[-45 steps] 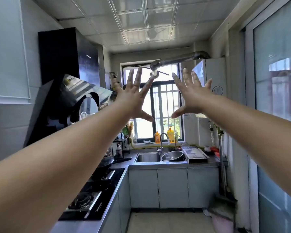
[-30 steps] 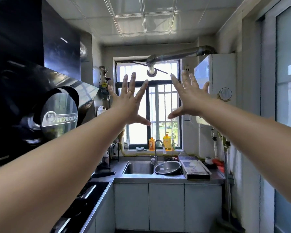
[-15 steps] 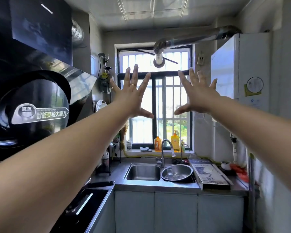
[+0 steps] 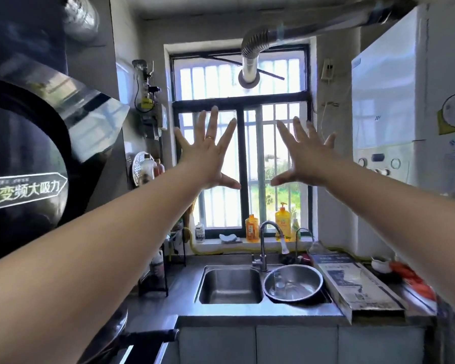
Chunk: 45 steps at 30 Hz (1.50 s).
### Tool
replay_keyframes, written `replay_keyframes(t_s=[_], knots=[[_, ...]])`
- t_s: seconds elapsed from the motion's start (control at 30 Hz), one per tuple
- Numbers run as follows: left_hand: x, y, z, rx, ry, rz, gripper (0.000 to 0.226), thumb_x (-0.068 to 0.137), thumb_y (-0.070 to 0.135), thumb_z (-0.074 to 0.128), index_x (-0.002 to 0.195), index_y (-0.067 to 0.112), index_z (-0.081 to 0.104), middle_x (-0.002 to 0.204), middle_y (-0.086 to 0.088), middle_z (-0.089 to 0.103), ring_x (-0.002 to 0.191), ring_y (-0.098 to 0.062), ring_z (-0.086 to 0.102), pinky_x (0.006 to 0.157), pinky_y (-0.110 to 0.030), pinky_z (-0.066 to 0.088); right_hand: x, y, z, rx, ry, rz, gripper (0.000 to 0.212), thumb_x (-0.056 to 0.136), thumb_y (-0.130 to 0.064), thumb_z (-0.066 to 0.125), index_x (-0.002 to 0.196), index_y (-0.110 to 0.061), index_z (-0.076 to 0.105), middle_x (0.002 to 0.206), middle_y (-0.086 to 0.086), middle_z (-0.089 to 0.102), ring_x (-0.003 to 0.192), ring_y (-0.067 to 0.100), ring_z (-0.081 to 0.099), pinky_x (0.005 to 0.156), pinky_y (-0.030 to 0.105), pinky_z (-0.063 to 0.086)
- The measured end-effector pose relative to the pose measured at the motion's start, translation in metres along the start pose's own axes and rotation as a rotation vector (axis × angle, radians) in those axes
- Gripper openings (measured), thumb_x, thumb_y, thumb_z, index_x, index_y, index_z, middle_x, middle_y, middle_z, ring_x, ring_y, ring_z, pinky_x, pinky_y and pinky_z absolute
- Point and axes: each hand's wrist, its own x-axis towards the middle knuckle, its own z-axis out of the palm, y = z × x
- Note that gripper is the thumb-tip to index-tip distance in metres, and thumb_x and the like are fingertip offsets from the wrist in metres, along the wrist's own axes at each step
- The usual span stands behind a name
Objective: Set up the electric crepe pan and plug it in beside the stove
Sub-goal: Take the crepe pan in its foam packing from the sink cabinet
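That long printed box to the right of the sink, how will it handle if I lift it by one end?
The cardboard box looks long and flat, so lifted by one end it may sag or swing. Its near end sits at the counter edge, so a push could tip it off. Its weight can't be judged; probably best to use both hands.

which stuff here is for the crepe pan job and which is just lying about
For the job: flat cardboard box on the counter, likely the pan's; both empty hands, left hand, right hand.
Lying about: steel bowl, sink, soap bottles, faucet.

Bright window backlight; edges blurred, warped.
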Motion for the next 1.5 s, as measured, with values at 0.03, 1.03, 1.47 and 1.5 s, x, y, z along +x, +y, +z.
replay_keyframes(t_s=[0.03, 1.03, 1.47, 1.5], knots=[[0.006, -0.001, 0.011, -0.020, -0.010, 0.003, 0.140, 0.057, 0.086, 0.058, 0.149, 0.029, -0.030, 0.153, -0.011, -0.041, 0.144, -0.037, -0.032, 0.106, -0.078, 0.005, 0.007, 0.002, 0.011, 0.006, -0.007, -0.001, 0.137, 0.058, -0.072, 0.072, 0.150, -0.032, -0.022, 0.162, 0.008, -0.019, 0.149, 0.034, -0.016, 0.109, 0.073, -0.001], [0.070, 0.131, 0.489, -0.166, -0.690, -0.048, 0.133, 0.064, 0.084, 0.053, 0.145, 0.029, -0.037, 0.150, -0.011, -0.046, 0.140, -0.034, -0.039, 0.106, -0.077, -0.004, 0.078, 0.079, 0.511, 0.218, -0.623, 0.072, 0.129, 0.067, -0.069, 0.067, 0.150, -0.030, -0.024, 0.162, 0.010, -0.018, 0.149, 0.033, -0.013, 0.112, 0.069, -0.001], [-0.117, 0.188, 0.686, -0.231, -1.048, -0.022, 0.133, 0.067, 0.080, 0.057, 0.148, 0.025, -0.032, 0.154, -0.013, -0.038, 0.145, -0.030, -0.031, 0.111, -0.073, -0.001, -0.091, 0.029, 0.724, 0.215, -1.005, 0.171, 0.128, 0.068, -0.068, 0.068, 0.153, -0.025, -0.017, 0.164, 0.010, -0.007, 0.151, 0.031, -0.003, 0.115, 0.066, 0.006], [-0.128, 0.192, 0.696, -0.240, -1.065, -0.026, 0.132, 0.067, 0.080, 0.057, 0.148, 0.025, -0.032, 0.155, -0.013, -0.038, 0.145, -0.030, -0.032, 0.111, -0.072, -0.001, -0.100, 0.026, 0.734, 0.212, -1.023, 0.178, 0.127, 0.068, -0.068, 0.068, 0.153, -0.025, -0.017, 0.164, 0.010, -0.006, 0.151, 0.031, -0.001, 0.115, 0.066, 0.007]])
